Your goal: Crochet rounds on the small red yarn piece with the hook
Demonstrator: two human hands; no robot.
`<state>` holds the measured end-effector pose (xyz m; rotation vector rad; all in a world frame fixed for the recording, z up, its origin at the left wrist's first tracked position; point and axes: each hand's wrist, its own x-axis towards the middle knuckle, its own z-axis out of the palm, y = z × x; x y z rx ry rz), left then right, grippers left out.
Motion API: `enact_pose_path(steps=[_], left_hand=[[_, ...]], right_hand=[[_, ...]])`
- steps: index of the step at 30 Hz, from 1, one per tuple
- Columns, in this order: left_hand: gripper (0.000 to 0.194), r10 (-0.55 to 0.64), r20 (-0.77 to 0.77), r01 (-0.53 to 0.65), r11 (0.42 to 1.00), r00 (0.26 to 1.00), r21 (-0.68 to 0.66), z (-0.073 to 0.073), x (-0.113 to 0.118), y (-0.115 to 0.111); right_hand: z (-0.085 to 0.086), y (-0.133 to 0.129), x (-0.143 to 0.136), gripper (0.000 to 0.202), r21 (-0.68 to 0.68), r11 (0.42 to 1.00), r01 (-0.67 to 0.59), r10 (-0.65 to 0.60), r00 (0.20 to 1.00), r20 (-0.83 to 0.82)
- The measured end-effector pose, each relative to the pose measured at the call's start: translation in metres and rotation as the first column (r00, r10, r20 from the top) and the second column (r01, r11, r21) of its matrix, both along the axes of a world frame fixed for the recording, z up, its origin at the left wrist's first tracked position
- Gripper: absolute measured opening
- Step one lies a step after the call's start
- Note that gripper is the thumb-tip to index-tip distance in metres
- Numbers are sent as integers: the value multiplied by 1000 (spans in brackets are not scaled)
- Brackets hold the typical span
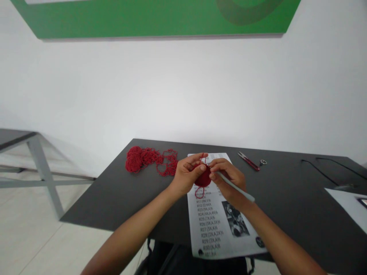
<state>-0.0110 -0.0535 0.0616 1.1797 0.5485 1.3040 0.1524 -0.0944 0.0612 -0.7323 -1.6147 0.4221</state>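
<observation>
Hands [183, 173] apparently above table [114, 194], wall [172, 88] beyond

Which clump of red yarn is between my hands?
The round piece, compact and worked; the ball and loose tangle lie left of your left hand.

Left hand [185, 173], right hand [231, 179] and both forearms [137, 217] bare — dark, seemingly black clothing [174, 261] below the near edge of the surface [114, 198].

An office-like or classroom-like room, suggested by dark desk [120, 194], white wall [177, 91], green board [143, 19], tiled floor [28, 236].
</observation>
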Motion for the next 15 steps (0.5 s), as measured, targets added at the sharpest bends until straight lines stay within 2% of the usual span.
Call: enact_pose_path(steps=[8, 15], left_hand=[[49, -69, 155, 77, 996, 986, -42, 2, -3, 2], [49, -110, 239, 147, 978, 965, -146, 5, -4, -1]], right_hand=[[1, -1, 4, 2, -129, 983, -132, 125, 990, -59], [-3, -4, 4, 9, -226, 934, -276, 224, 947, -228]])
